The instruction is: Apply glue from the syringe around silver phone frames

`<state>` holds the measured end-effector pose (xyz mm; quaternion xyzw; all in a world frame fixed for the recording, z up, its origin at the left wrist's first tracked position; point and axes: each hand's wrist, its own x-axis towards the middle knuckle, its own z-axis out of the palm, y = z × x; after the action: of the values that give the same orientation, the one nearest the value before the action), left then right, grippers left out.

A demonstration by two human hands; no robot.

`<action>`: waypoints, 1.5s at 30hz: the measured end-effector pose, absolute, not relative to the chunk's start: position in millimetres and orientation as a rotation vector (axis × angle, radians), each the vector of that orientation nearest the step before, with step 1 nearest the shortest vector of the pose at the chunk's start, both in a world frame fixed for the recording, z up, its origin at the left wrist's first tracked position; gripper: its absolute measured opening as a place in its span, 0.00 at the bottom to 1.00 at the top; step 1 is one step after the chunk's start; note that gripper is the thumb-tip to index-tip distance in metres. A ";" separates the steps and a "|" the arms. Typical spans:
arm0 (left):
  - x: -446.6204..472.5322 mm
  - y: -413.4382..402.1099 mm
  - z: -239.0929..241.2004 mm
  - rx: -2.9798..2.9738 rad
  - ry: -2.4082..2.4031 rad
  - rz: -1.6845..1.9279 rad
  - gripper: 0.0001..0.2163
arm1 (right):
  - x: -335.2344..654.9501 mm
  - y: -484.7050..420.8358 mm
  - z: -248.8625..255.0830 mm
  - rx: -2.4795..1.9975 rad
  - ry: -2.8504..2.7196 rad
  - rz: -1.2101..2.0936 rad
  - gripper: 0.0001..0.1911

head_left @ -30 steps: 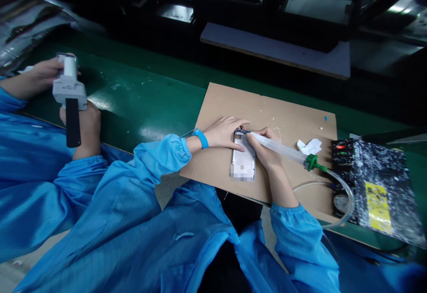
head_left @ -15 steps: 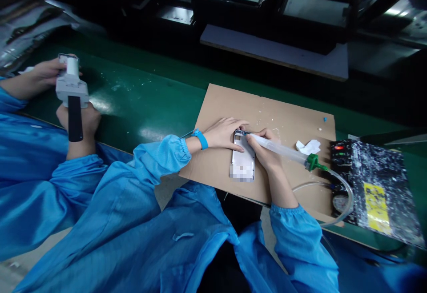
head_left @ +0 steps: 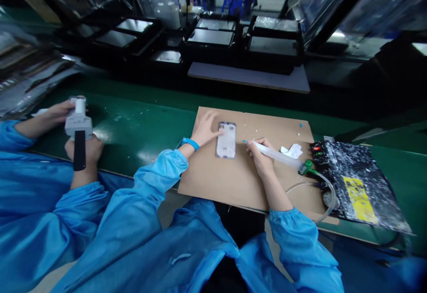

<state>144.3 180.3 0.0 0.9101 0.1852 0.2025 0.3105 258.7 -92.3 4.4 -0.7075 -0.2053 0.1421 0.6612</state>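
A silver-white phone frame [head_left: 226, 141] with dark edges lies slightly blurred on a cardboard sheet [head_left: 213, 177]. At its left edge is my left hand [head_left: 205, 130], fingers spread and smeared by motion, the thumb by the frame's upper left side. A blue wrist strap [head_left: 191, 142] circles that wrist. My right hand [head_left: 263, 157] grips a translucent dispensing syringe [head_left: 276, 154] like a pen. The syringe's blue tip points left, apart from the frame. A green cap [head_left: 306, 167] and a clear hose [head_left: 328, 184] sit at its rear end.
A white-speckled black control box [head_left: 360, 173] with a gauge stands at the right. Crumpled white tissue [head_left: 292, 150] lies on the cardboard. On the left, a co-worker's hands [head_left: 85, 148] hold a grey-white handheld tool [head_left: 79, 126]. Black trays [head_left: 213, 35] stand behind the green bench [head_left: 133, 124].
The view has tilted upward. My right hand has drawn the syringe tip away from the frame. My left hand has moved off the frame's top to its left side.
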 end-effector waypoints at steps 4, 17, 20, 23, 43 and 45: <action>143.1 223.0 6.4 2.312 0.918 0.992 0.27 | 256.5 -91.3 10.1 -1.548 -0.408 0.258 0.29; 137.8 211.3 3.5 2.610 0.653 0.649 0.10 | 281.6 -188.0 18.7 -1.664 -0.230 -0.223 0.24; 140.1 213.0 1.5 2.610 0.639 0.606 0.12 | 277.4 -220.2 15.3 -1.768 -0.185 -0.344 0.23; 140.5 213.9 -0.9 2.608 0.612 0.579 0.14 | 267.5 -230.4 13.4 -1.848 -0.156 -0.356 0.23; 137.8 216.0 -6.2 2.620 0.599 0.579 0.15 | 269.2 -227.5 -1.2 -2.031 -0.257 -0.296 0.19; 137.8 216.4 -6.9 2.617 0.601 0.577 0.15 | 270.0 -227.5 -1.8 -2.046 -0.256 -0.304 0.18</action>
<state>137.8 216.4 -6.9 0.9343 0.2145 0.2061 0.1965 270.0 -227.5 -1.8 -0.8477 -0.1062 -0.1260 0.5043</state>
